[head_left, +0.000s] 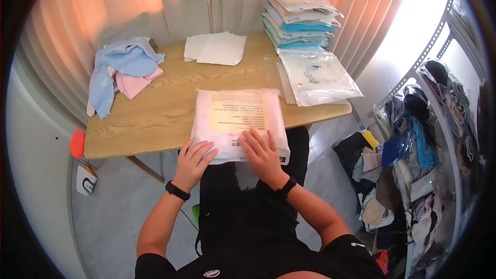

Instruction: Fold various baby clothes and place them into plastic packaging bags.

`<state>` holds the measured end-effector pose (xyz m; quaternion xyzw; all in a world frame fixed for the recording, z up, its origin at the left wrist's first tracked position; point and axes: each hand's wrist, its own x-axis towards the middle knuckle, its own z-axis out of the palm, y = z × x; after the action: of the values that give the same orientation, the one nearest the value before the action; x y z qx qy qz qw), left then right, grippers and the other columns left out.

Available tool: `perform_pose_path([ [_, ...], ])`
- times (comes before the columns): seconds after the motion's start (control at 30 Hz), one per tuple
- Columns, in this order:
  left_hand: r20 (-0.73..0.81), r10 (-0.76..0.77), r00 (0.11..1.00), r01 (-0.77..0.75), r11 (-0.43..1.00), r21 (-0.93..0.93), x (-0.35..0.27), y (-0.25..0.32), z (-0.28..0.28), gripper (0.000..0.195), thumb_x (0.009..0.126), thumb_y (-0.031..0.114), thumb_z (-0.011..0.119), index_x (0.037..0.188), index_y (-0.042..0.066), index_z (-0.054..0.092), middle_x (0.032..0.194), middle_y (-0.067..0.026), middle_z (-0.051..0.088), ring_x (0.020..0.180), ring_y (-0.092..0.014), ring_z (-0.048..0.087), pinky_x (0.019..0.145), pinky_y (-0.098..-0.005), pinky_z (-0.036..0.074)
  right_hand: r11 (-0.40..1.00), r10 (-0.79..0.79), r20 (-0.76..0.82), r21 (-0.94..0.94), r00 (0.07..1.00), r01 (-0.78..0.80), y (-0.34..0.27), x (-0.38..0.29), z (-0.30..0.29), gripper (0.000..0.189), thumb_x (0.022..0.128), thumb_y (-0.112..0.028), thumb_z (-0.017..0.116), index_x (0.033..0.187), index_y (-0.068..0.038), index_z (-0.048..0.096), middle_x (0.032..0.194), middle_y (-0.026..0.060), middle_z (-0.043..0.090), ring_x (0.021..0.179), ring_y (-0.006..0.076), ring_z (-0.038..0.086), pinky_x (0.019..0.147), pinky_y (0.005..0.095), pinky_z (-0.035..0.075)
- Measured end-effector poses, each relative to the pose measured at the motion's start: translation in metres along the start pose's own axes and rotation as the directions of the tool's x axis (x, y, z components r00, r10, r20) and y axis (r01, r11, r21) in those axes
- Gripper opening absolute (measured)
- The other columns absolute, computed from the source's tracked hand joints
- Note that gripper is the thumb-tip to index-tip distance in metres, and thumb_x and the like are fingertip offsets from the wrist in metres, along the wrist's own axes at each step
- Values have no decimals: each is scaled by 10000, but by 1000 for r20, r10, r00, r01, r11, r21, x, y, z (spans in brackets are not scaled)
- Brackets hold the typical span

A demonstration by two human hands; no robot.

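Observation:
A plastic garment bag (238, 112) with pink contents and a yellowish printed panel lies flat at the front edge of the wooden table (155, 124), its near end reaching past the edge above my lap. My left hand (195, 162) rests on its near left corner, with the fingers spread a little. Flat on the near right part of the bag is my right hand (263, 155), fingers extended over the printing. Neither hand is closed around anything. Both wrists wear dark bands.
Folded blue and pink clothes (128, 62) lie at the table's left. White sheets (221, 48) are at the back. Bagged garments form a stack (302, 19) at the back right, with clear plastic bags (317, 75) before it. Shelves of clothes (418, 135) stand at right.

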<state>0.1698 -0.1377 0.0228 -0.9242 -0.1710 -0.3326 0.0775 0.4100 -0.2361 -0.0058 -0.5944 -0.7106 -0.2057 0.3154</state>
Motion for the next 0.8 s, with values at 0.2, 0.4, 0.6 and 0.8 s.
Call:
perform_pose_path([
  [0.2, -174, 75, 982, -85, 995, -51, 59, -19, -39, 264, 802, 51, 676, 1046, 118, 753, 1146, -44, 744, 1084, -246, 695, 969, -461, 529, 999, 10, -22, 53, 1000, -9, 1, 51, -35, 425, 886, -59, 607, 1309, -26, 631, 1303, 156, 663, 1237, 299, 629, 1092, 473, 445],
  [0.4, -575, -98, 813, -113, 941, -320, 119, -3, -56, 332, 856, -6, 727, 1155, 101, 630, 1145, -88, 690, 1068, -235, 658, 967, -419, 503, 990, 42, -219, 143, 975, -10, 56, 100, -73, 320, 845, 22, 614, 1157, 31, 684, 1079, 186, 738, 977, 334, 734, 865, 411, 585],
  [0.6, 588, -101, 803, 499, -425, -755, 118, -17, -3, 343, 927, 45, 706, 1222, 78, 535, 1135, -69, 638, 1075, -172, 612, 985, -339, 483, 595, 794, -217, 469, 569, -652, 149, 145, -116, 237, 1043, -158, 591, 1083, 54, 688, 937, 149, 732, 878, 210, 720, 830, 353, 570],
  [0.8, 710, 340, 617, 740, -557, -377, 132, -26, 95, 343, 957, 77, 675, 1276, 98, 550, 1152, -39, 628, 1100, -140, 605, 1001, -317, 493, 210, 825, -150, 976, 544, -50, 273, 243, -125, 386, 1062, -186, 550, 1334, 88, 534, 1308, 148, 627, 1171, 248, 634, 977, 362, 546],
])
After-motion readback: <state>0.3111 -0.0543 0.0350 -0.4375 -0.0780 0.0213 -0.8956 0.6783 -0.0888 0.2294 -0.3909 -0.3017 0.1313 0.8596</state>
